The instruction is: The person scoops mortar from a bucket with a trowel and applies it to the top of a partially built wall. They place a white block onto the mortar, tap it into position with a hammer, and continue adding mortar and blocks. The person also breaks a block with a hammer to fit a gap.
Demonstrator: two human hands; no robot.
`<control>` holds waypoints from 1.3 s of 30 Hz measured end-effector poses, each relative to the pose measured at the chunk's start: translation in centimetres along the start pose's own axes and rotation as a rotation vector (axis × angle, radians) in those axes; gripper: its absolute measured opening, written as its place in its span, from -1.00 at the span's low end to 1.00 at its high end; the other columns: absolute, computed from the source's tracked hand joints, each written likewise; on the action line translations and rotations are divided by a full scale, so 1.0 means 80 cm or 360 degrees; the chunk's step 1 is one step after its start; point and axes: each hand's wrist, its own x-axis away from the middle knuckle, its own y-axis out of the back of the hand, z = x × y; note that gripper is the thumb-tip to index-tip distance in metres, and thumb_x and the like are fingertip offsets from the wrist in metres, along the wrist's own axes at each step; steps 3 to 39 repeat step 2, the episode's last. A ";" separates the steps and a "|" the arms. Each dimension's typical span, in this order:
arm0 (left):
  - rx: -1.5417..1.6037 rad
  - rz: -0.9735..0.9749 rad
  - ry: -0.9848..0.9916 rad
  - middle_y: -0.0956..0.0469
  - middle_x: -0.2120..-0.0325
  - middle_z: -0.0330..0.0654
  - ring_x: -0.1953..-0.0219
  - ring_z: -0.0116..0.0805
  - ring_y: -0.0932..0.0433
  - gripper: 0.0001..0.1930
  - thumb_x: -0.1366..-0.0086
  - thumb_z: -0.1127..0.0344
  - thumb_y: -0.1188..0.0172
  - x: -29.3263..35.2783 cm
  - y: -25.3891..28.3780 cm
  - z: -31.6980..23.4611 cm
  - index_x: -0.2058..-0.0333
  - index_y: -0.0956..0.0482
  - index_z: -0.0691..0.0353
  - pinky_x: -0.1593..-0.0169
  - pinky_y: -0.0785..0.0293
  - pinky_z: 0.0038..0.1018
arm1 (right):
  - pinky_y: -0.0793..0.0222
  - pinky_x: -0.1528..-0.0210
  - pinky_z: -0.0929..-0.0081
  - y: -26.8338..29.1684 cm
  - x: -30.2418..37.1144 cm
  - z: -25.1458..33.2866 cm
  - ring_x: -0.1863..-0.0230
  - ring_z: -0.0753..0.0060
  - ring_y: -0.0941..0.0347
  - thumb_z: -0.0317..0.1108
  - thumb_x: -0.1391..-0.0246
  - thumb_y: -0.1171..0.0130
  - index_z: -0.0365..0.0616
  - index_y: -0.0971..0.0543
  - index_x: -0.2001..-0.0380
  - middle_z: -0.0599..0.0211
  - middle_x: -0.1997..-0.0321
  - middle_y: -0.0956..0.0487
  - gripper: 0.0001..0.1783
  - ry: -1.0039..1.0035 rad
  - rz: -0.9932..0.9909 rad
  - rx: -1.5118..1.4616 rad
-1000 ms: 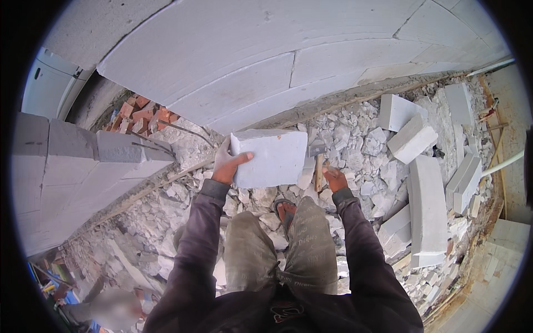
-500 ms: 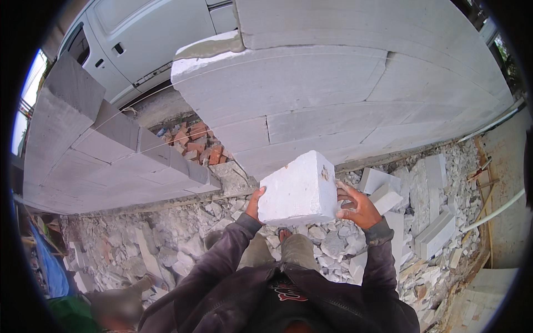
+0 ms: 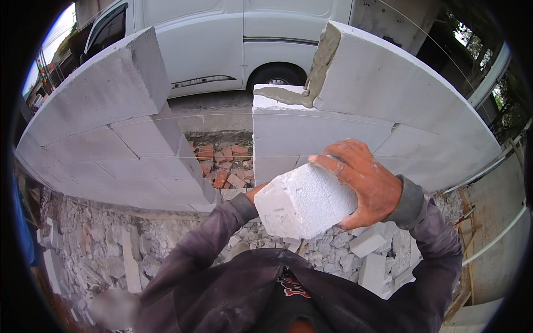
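A white aerated concrete block (image 3: 305, 200) is held in front of my body, tilted, with a rough face turned toward me. My right hand (image 3: 366, 180) grips its right side, fingers over the top and thumb underneath. On the left side my left hand (image 3: 255, 194) supports it; most of those fingers are hidden behind the block. Just beyond, the right part of a block wall (image 3: 388, 77) has grey wet mortar (image 3: 284, 95) spread on its stepped ledge and up the end of the upper block. The left wall part (image 3: 100, 83) stands across a gap.
Strings (image 3: 216, 115) run across the gap. Broken red bricks (image 3: 225, 164) lie behind it, and a white van (image 3: 194, 39) is parked beyond. Rubble (image 3: 105, 250) and loose block pieces (image 3: 369, 243) cover the ground near me. A pale pipe (image 3: 494, 238) is at the right.
The block has risen closer to the wall ledge and turned in my hands. My right hand has shifted from its side to over the top. My view has tilted up toward the van.
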 end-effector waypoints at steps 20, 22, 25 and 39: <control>-0.0345 0.0051 -0.0101 -0.51 -0.15 -0.01 -0.07 -0.14 -0.61 -0.13 -0.23 -0.25 -0.26 0.010 0.008 -0.040 -0.35 -0.26 0.16 -0.11 -0.58 -0.17 | 0.08 -0.39 -0.39 0.033 -0.031 -0.019 -0.26 -0.10 -0.29 0.05 0.40 -0.51 -0.01 -0.21 -0.42 -0.07 -0.28 -0.31 0.23 0.0123 -0.0179 -0.0207; -0.0345 0.0051 -0.0101 -0.51 -0.15 -0.01 -0.07 -0.14 -0.61 -0.13 -0.23 -0.25 -0.26 0.010 0.008 -0.040 -0.35 -0.26 0.16 -0.11 -0.58 -0.17 | 0.08 -0.39 -0.39 0.033 -0.031 -0.019 -0.26 -0.10 -0.29 0.05 0.40 -0.51 -0.01 -0.21 -0.42 -0.07 -0.28 -0.31 0.23 0.0123 -0.0179 -0.0207; -0.0345 0.0051 -0.0101 -0.51 -0.15 -0.01 -0.07 -0.14 -0.61 -0.13 -0.23 -0.25 -0.26 0.010 0.008 -0.040 -0.35 -0.26 0.16 -0.11 -0.58 -0.17 | 0.08 -0.39 -0.39 0.033 -0.031 -0.019 -0.26 -0.10 -0.29 0.05 0.40 -0.51 -0.01 -0.21 -0.42 -0.07 -0.28 -0.31 0.23 0.0123 -0.0179 -0.0207; -0.0345 0.0051 -0.0101 -0.51 -0.15 -0.01 -0.07 -0.14 -0.61 -0.13 -0.23 -0.25 -0.26 0.010 0.008 -0.040 -0.35 -0.26 0.16 -0.11 -0.58 -0.17 | 0.08 -0.39 -0.39 0.033 -0.031 -0.019 -0.26 -0.10 -0.29 0.05 0.40 -0.51 -0.01 -0.21 -0.42 -0.07 -0.28 -0.31 0.23 0.0123 -0.0179 -0.0207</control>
